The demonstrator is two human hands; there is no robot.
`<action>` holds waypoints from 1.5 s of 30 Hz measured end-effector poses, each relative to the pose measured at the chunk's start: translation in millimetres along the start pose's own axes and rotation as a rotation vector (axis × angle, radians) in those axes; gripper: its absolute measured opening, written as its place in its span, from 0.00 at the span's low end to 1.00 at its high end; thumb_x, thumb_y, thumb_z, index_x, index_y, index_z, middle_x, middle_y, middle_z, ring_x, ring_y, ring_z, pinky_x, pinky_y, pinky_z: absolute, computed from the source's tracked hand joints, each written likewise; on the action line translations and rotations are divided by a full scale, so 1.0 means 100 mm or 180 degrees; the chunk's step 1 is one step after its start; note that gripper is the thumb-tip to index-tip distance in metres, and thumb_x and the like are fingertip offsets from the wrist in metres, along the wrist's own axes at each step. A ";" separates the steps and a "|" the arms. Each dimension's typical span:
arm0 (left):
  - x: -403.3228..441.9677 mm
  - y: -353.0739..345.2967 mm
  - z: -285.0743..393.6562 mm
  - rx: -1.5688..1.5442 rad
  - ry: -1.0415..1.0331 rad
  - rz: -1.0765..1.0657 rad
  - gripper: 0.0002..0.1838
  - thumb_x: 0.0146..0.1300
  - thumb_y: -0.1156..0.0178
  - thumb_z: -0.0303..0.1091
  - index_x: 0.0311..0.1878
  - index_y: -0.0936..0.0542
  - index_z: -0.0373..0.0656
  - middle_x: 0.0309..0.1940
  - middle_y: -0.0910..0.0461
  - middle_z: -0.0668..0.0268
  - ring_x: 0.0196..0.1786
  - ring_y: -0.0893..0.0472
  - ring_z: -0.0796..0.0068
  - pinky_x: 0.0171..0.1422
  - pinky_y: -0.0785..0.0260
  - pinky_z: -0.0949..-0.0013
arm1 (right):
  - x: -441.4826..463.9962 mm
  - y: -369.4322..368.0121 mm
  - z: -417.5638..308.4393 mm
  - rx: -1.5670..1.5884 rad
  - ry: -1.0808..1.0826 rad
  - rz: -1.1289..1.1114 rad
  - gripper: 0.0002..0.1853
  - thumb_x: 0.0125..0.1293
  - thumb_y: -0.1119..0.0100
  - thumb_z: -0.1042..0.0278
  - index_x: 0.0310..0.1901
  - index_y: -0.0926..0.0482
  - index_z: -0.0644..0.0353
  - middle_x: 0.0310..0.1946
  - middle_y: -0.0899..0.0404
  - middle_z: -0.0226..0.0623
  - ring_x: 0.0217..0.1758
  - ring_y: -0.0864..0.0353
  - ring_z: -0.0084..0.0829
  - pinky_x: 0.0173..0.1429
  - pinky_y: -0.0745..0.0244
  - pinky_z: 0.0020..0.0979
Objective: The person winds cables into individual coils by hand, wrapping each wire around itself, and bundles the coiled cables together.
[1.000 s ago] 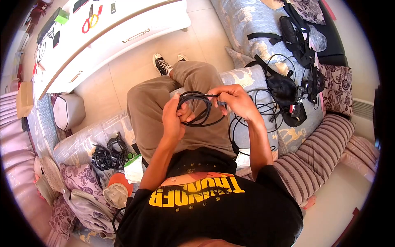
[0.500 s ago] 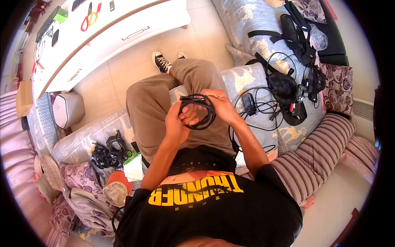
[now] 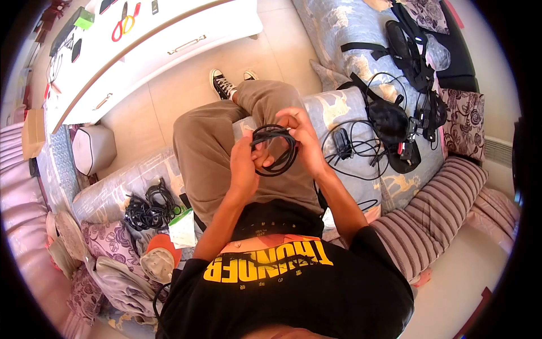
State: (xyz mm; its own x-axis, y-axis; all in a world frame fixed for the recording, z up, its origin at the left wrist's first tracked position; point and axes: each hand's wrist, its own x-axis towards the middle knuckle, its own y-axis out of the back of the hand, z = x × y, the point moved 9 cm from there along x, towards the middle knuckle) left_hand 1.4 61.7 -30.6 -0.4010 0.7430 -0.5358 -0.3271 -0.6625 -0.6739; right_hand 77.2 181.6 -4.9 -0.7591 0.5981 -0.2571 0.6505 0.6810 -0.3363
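A coiled black cable (image 3: 278,168) hangs in loops over my lap, between both hands. My left hand (image 3: 247,160) is closed on the left side of the loops, fingers curled through them. At the upper right of the coil, my right hand (image 3: 302,135) grips the loops, with its upper fingers bent. On the seat to my right lie loose black cables (image 3: 361,148) with a small black adapter (image 3: 342,142) among them. Bundled black cables (image 3: 151,208) rest on the seat to my left, beside a green and white packet (image 3: 183,229).
A white drawer table (image 3: 169,42) stands ahead on the left, with scissors (image 3: 123,26) on it. Black straps and bags (image 3: 389,120) lie on the right. A striped bolster (image 3: 432,209), an orange cap (image 3: 160,260) and a light bin (image 3: 94,150) surround the seat.
The cable's loops have been drawn into a smaller coil. My right hand has moved inward to the coil from farther right, and its fingers have lifted. The adapter on the seat has come into view.
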 end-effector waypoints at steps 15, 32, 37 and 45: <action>-0.01 0.06 0.15 0.1263 -0.0628 0.0373 0.25 0.86 0.55 0.50 0.34 0.28 0.43 0.22 0.39 0.75 0.24 0.40 0.85 0.30 0.38 0.73 | -0.27 -0.39 -0.79 -0.3137 0.2867 0.0219 0.14 0.49 0.25 0.78 0.41 0.09 0.58 0.44 0.12 0.35 0.47 0.12 0.37 0.53 0.18 0.37; 0.07 -0.05 0.18 0.1695 -0.0599 0.0202 0.24 0.86 0.56 0.46 0.34 0.27 0.40 0.18 0.43 0.77 0.21 0.44 0.85 0.29 0.40 0.73 | 0.15 -0.02 -0.99 -0.0173 0.1639 0.0535 0.04 0.69 0.31 0.84 0.44 0.14 0.69 0.39 0.11 0.42 0.38 0.13 0.25 0.45 0.16 0.29; 0.09 0.06 0.07 0.1186 0.0083 -0.0388 0.21 0.83 0.52 0.48 0.40 0.24 0.38 0.24 0.41 0.78 0.25 0.42 0.86 0.39 0.35 0.71 | 0.26 0.10 -0.67 -0.0988 0.1192 0.0406 0.04 0.75 0.33 0.74 0.45 0.16 0.65 0.33 0.17 0.25 0.35 0.24 0.12 0.40 0.30 0.19; -0.10 -0.08 0.21 0.1565 0.0326 -0.1267 0.19 0.78 0.50 0.33 0.63 0.24 0.30 0.34 0.30 0.72 0.35 0.35 0.82 0.52 0.34 0.71 | 0.27 0.06 -0.47 -0.1819 0.0715 -0.0530 0.01 0.70 0.32 0.80 0.39 0.15 0.67 0.29 0.22 0.25 0.32 0.28 0.13 0.34 0.34 0.21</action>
State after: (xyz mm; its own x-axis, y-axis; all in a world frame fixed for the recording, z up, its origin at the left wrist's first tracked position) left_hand -9.8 57.4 -9.6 -0.0922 0.9303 -0.3550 -0.7981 -0.2822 -0.5324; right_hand 61.5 221.6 29.0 -0.8677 0.4965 -0.0259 0.4824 0.8535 0.1971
